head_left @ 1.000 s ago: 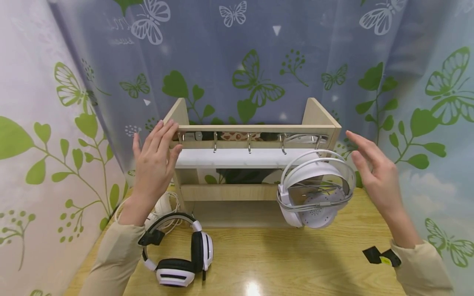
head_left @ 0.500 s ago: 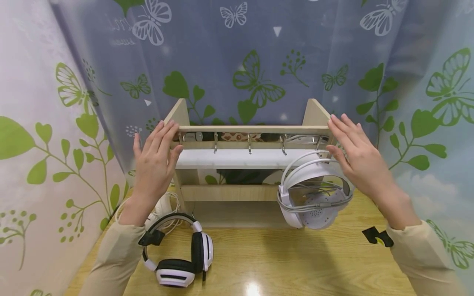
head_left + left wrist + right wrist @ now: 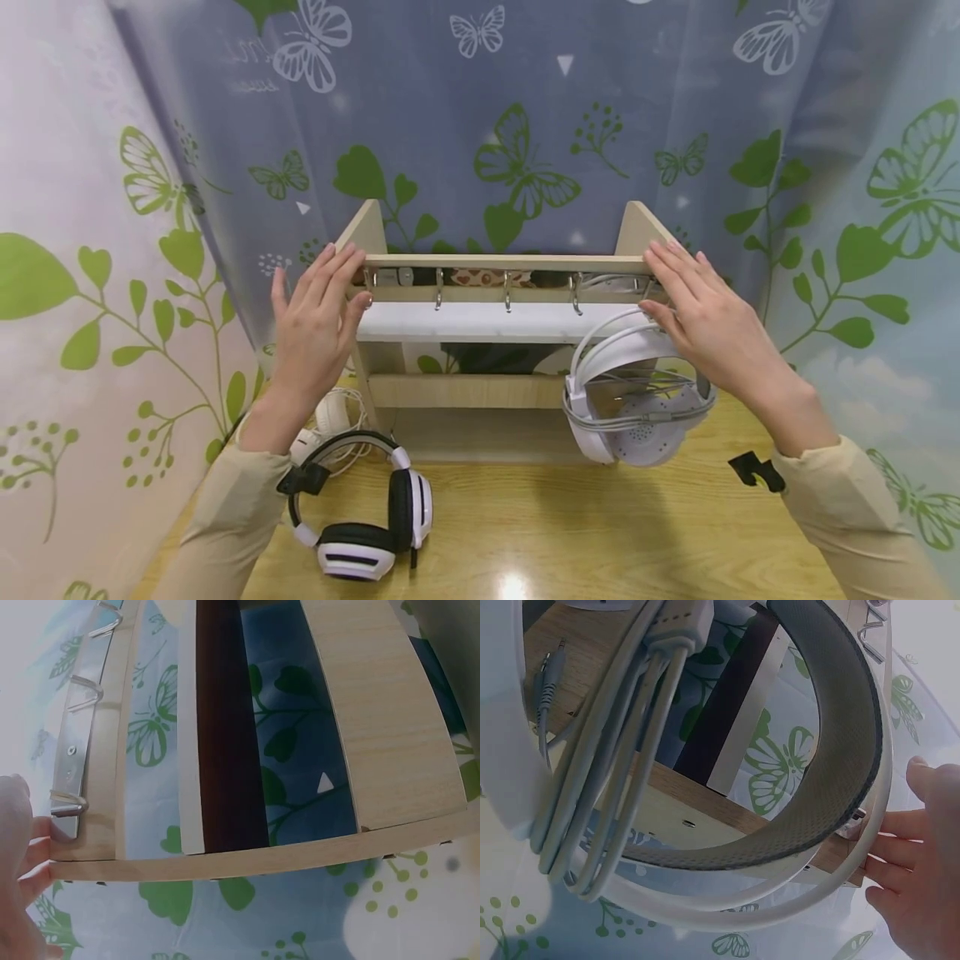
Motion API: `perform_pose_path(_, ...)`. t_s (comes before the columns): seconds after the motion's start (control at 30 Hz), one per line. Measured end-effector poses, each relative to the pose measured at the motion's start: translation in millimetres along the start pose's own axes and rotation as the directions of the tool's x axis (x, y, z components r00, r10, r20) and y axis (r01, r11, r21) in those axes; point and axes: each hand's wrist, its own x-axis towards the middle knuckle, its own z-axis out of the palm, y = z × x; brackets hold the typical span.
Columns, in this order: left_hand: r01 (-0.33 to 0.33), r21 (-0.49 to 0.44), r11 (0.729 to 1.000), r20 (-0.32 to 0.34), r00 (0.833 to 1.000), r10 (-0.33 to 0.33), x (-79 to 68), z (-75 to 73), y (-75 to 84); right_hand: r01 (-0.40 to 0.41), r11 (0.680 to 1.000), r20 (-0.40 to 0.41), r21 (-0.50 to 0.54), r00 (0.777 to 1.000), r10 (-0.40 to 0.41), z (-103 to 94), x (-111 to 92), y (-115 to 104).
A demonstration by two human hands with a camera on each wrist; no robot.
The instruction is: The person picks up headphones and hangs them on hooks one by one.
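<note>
A light wooden rack [image 3: 465,390] with a row of metal hooks [image 3: 507,292] under its top board stands in the middle of the head view. My left hand [image 3: 313,321] rests on the rack's upper left corner, fingers straight. At the upper right corner my right hand [image 3: 705,321] lies with extended fingers on the board. White headphones [image 3: 600,400], their grey cable wound round them, hang from the rightmost hook, just below my right hand. In the right wrist view their padded headband [image 3: 840,735] and bundled cable [image 3: 607,750] fill the foreground, with the fingers beyond.
Black-and-white headphones [image 3: 411,508] lie on the wooden table [image 3: 540,533] at front left. Behind them, near my left forearm, is another white headset [image 3: 330,414] with a loose cable. A butterfly-patterned curtain [image 3: 420,100] surrounds the table at the back and sides.
My right hand has moved left from beside the rack onto its upper right corner. The left hand has stayed on the left corner, and the hanging headphones have not moved.
</note>
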Motion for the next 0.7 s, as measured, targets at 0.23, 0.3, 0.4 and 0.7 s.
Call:
perform_pose_path(0.23, 0.006, -0.032, 0.999, 0.058, 0.998, -0.004, 3.9, -10.1, -4.9, 0.011, 1.000, -0.007, -0.003, 1.000, -0.011, 0.7, -0.4, 1.2)
perform_pose_path(0.3, 0.026, -0.069, 0.997, 0.081, 0.997, -0.020, 4.4, -13.5, -5.8, 0.013, 1.000, -0.008, -0.005, 1.000, -0.013, 0.9, -0.4, 1.3)
perform_pose_path(0.4, 0.058, -0.144, 0.988, 0.087, 0.995, -0.046, 4.5, -17.1, -6.5, 0.013, 1.000, -0.005, -0.008, 1.000, -0.013, 0.8, -0.7, 1.4)
perform_pose_path(0.7, 0.105, -0.332, 0.938, -0.049, 0.991, -0.128, 2.0, -30.5, -6.4, 0.023, 1.000, -0.015, -0.006, 1.000, -0.023, 2.1, -0.3, 2.0)
